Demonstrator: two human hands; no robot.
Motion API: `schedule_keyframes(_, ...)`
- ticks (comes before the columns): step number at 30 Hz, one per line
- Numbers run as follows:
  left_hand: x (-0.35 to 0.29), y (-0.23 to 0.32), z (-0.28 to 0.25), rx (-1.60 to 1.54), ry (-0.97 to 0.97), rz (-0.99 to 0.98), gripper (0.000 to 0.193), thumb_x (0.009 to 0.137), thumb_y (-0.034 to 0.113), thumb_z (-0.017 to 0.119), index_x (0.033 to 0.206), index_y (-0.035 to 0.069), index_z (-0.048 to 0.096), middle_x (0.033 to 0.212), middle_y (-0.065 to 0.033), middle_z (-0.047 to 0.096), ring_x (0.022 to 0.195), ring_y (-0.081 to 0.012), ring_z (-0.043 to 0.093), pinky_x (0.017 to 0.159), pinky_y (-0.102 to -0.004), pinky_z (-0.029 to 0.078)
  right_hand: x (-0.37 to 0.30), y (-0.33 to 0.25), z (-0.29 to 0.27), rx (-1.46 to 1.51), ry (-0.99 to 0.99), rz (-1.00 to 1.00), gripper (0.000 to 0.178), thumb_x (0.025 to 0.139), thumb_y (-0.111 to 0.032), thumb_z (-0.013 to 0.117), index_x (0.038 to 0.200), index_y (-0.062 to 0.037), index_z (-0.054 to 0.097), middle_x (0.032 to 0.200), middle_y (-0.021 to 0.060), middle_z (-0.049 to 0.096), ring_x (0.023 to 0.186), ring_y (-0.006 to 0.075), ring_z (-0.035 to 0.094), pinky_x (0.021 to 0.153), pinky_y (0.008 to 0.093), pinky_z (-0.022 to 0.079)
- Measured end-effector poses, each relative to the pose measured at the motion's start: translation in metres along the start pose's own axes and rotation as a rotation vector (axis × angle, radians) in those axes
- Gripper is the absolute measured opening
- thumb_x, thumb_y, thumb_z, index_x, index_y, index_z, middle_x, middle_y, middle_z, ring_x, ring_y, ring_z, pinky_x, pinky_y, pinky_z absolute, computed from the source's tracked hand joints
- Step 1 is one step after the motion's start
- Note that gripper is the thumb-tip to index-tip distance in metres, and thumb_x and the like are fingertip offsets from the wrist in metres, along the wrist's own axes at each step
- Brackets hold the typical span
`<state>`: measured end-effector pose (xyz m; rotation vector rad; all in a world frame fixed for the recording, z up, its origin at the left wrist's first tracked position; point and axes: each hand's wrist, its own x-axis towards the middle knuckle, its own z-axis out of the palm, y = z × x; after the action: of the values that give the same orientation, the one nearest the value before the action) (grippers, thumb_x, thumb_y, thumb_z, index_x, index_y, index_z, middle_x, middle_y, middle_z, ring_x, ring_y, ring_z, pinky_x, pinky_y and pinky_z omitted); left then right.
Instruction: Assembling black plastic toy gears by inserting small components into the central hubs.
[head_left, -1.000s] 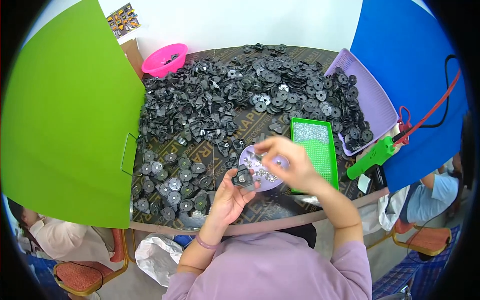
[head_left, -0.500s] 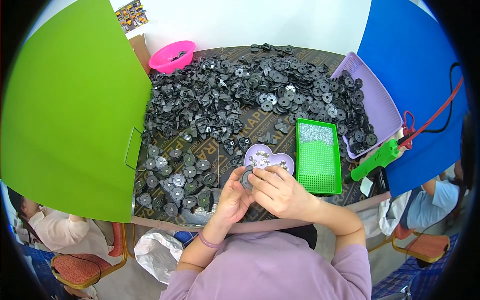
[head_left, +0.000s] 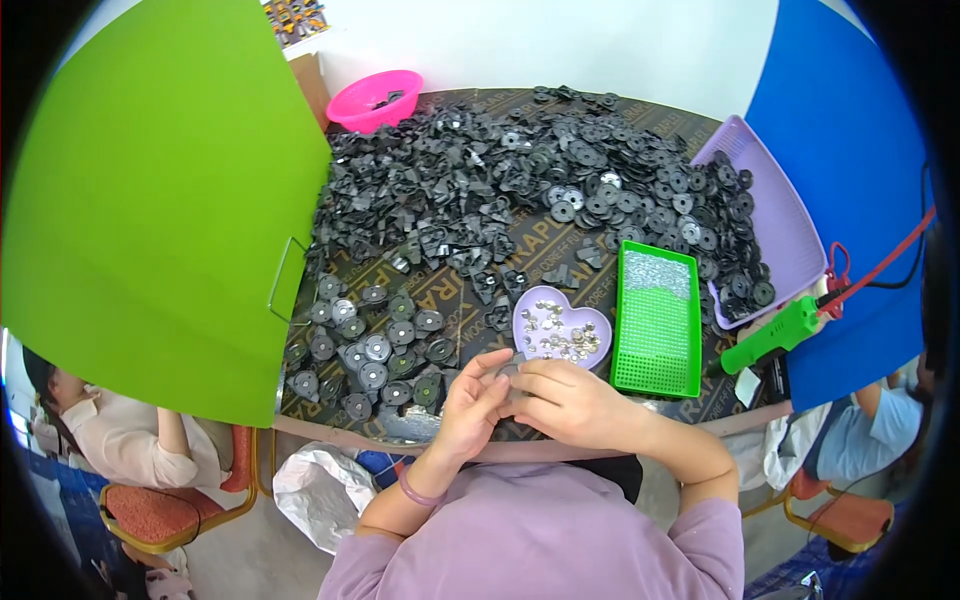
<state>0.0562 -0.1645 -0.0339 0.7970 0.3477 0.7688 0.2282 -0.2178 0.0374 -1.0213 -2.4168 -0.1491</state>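
A dark round plastic part (head_left: 511, 369) is held between my two hands at the table's front edge, mostly covered by fingers. My left hand (head_left: 470, 408) grips it from the left with thumb and fingers. From the right, my right hand (head_left: 572, 402) closes on the same part, fingertips pressed together over it. Just beyond my hands lies a purple heart-shaped dish (head_left: 522, 336) with small shiny metal pieces in it. To its right is a green perforated tray (head_left: 655, 362) with many tiny silvery pieces at its far end.
A heap of black plastic parts (head_left: 430, 180) covers the back, beside a pink basket (head_left: 350, 110). Assembled round parts (head_left: 375, 348) lie front left. At right are a purple basket (head_left: 785, 220) and a green electric screwdriver (head_left: 775, 335). Green (head_left: 150, 200) and blue (head_left: 850, 200) panels flank the table.
The view has shifted, so the table's things appear further right. My hands have drawn slightly nearer to me and away from the heart-shaped dish, still holding the round part.
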Motion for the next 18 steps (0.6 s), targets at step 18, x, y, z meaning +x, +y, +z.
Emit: schedule_keyframes(18, 0.078, 0.191, -0.166, 1.442, 0.706, 0.337, 0.025, 0.074, 0.005, 0.067, 0.098, 0.003, 0.063, 0.080, -0.0116, 0.067, 0.072, -0.0172, 0.064, 0.067, -0.0275, 0.050, -0.014, 0.000, 0.003, -0.060, 0.150, 0.007, 0.039, 0.066, -0.008, 0.071, 0.103, -0.0004, 0.058, 0.103, 0.0157, 0.056, 0.091, 0.0288, 0.058, 0.072, 0.0351, 0.050)
